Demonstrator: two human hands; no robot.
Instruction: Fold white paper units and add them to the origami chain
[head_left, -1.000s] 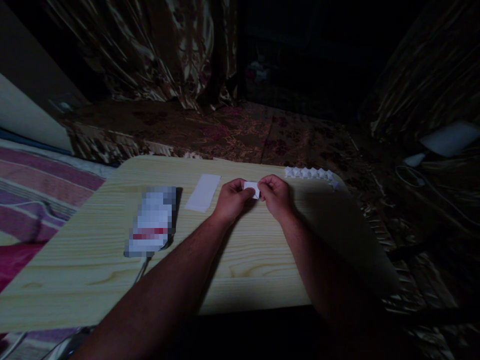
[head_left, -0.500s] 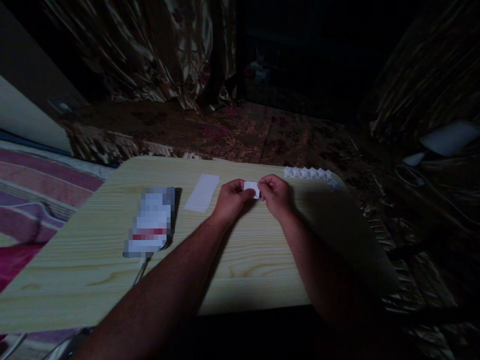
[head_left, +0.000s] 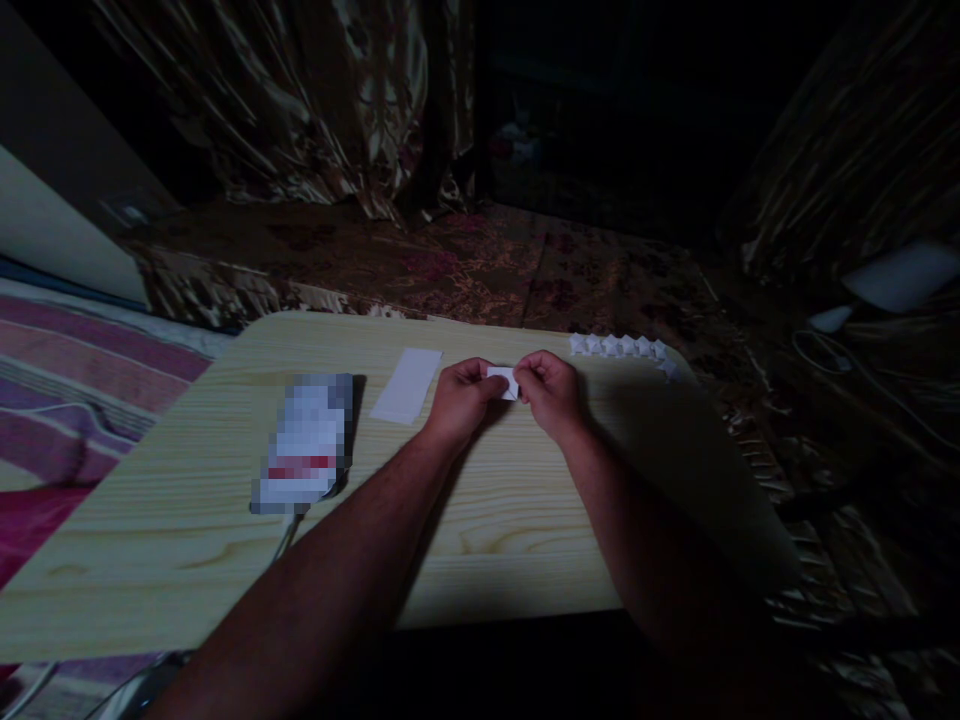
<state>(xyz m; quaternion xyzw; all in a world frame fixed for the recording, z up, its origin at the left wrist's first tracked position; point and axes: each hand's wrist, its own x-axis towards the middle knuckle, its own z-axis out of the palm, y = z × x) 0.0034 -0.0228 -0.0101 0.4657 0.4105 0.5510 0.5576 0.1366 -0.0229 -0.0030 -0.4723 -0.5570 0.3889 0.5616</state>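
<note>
I have both hands closed on one small folded white paper, held between them above the table. The left hand (head_left: 463, 402) presses the folded white paper (head_left: 513, 379) under its thumb, fingers behind; the right hand (head_left: 553, 395) pinches its right edge, thumb and forefinger drawn together. I count one flat white sheet (head_left: 407, 386) just beside the left hand; whether it is a stack I can't tell. Beyond the right hand I count seven paper stars: a row of six (head_left: 611, 345) near the far edge, and a lone star (head_left: 667, 369) at its right end.

Against the frame from a second ago, the hands keep nearly the same place and grip, and the sheet and stars lie unmoved.

The paper in hand is squarish, with a diagonal line at its lower corner; the stars look puffy and pointed. The table (head_left: 517, 530) shows pale wood grain and rounded corners. One pixelated, oblong device (head_left: 307, 435) lies to the left, and past the table hangs a patterned, glossy curtain (head_left: 382, 90).
</note>
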